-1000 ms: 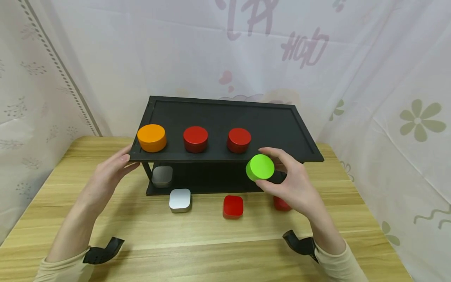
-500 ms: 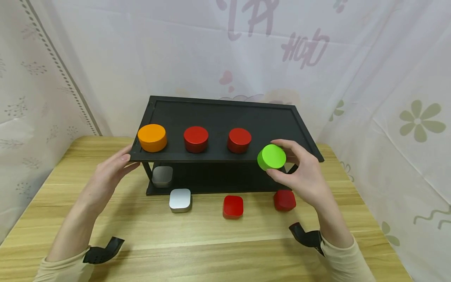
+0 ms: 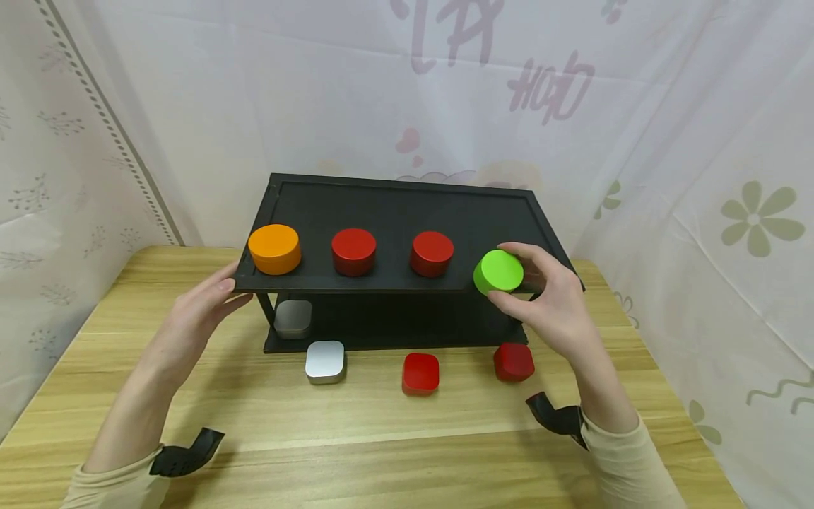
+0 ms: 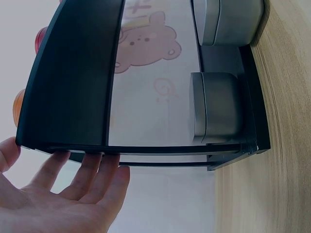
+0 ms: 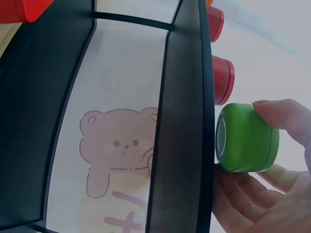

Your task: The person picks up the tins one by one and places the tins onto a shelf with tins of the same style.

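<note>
In the head view a two-tier black shelf stands on the wooden table. My right hand pinches a green round tin between thumb and fingers, over the top tier's front right. The right wrist view shows the green tin's base right at the tier's edge. My left hand holds the shelf's front left corner, thumb at the edge and fingers under it. An orange round tin and two red round tins, one left and one right, stand in a row on the top tier.
A grey square tin sits at the lower tier's left end. On the table before the shelf are a silver square tin and two red square tins, one middle and one right. A patterned white curtain hangs behind.
My right hand has carried the green tin right and back, from before the shelf's front edge to over the top tier. The left hand stays at its corner.
</note>
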